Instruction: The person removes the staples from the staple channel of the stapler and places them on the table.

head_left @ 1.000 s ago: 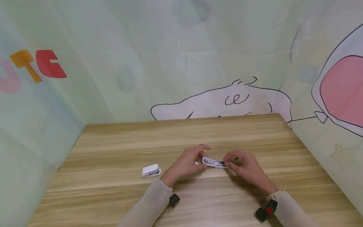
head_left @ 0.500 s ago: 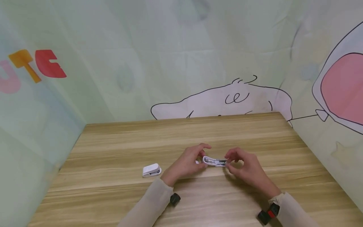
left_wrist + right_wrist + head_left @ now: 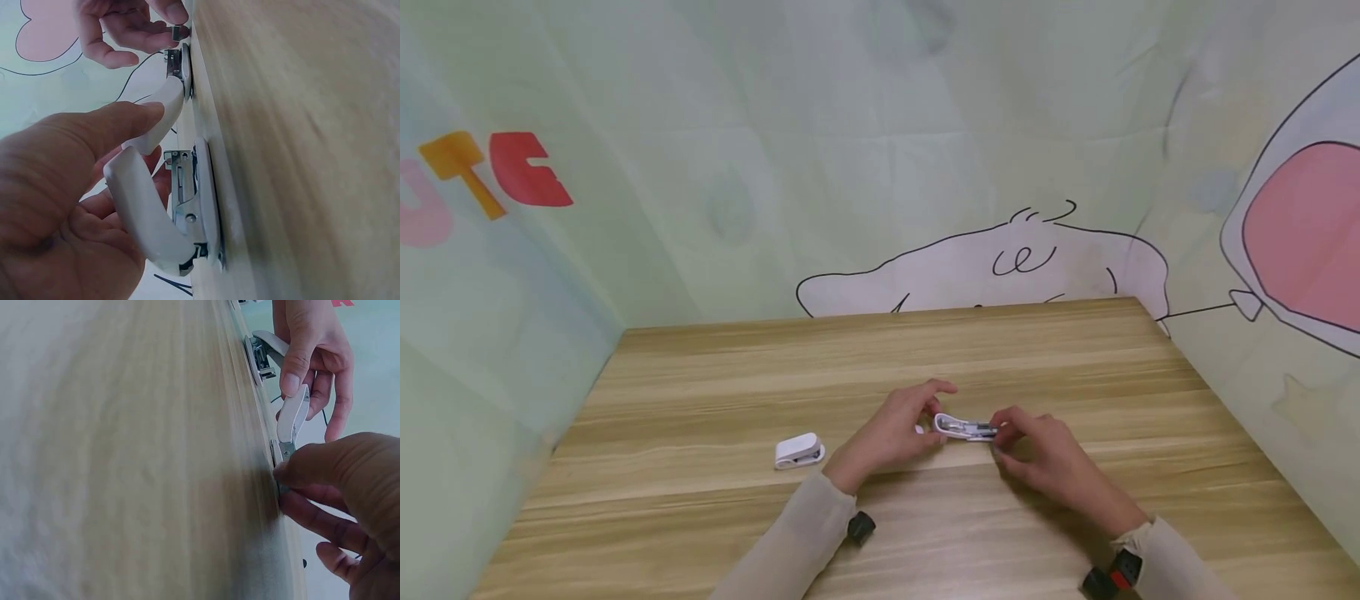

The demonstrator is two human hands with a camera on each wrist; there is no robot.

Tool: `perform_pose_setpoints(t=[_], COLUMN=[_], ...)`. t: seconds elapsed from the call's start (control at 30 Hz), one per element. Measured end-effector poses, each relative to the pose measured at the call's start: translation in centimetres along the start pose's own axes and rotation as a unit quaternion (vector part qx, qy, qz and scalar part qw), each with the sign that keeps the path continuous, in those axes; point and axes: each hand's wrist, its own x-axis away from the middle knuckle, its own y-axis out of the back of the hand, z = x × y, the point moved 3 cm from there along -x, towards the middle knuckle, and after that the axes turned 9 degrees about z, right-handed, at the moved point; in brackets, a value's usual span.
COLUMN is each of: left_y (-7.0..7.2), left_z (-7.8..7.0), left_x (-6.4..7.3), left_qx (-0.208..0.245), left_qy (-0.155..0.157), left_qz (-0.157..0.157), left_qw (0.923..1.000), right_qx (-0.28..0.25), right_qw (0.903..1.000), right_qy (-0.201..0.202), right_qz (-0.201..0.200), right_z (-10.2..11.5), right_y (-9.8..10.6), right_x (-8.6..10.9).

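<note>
In the head view my left hand (image 3: 891, 435) holds a white stapler (image 3: 961, 428) whose cover is swung up from its metal magazine. The thumb lies on the raised cover (image 3: 164, 112) in the left wrist view, with the other fingers behind. My right hand (image 3: 1051, 458) is at the stapler's far end, thumb and forefinger pinching a small metal piece (image 3: 175, 32) that looks like a short strip of staples, just off the magazine's end. A second white stapler (image 3: 187, 209), cover also raised, stands on the table beside my left hand, mostly hidden by it in the head view.
Another white stapler (image 3: 800, 451) lies to the left on the wood-grain table (image 3: 737, 375). Printed cloth walls (image 3: 715, 167) stand around the table's back and sides. Each wrist carries a small black camera (image 3: 861, 527).
The right hand has shifted slightly at the stapler's end, its fingers parting a little more. The left hand and the held stapler stay almost in place.
</note>
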Motion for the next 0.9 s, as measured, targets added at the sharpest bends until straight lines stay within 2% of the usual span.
perform_pose_setpoints(t=[0.2,0.33,0.53,0.73,0.83,0.9], left_y=[0.0,0.1,0.2,0.9,1.4,1.7], left_z=[0.0,0.0,0.2,0.7,0.9,0.9], left_x=[0.0,0.0,0.3,1.7,2.6,3.1], left_qx=[-0.003,-0.006,-0.009,-0.001,-0.001,-0.003], left_qy=[0.001,-0.001,-0.016,-0.006,-0.001,0.003], left_qz=[0.002,0.003,0.001,0.007,0.013,0.015], left_qw=[1.0000,1.0000,0.9998,1.0000,0.9999,0.9999], right_qx=[0.021,0.013,-0.009,-0.007,-0.003,-0.009], right_qw=[0.9997,0.9997,0.9997,0.9972,0.9964,0.9972], right_qy=[-0.010,-0.014,0.001,0.029,0.041,0.040], right_qz=[0.010,0.013,-0.023,-0.069,-0.074,-0.063], right_z=[0.1,0.1,0.5,0.8,1.1,1.4], right_y=[-0.1,0.0,0.2,0.5,0.5,0.4], right_x=[-0.1,0.0,-0.2,-0.8,-1.2,-1.6])
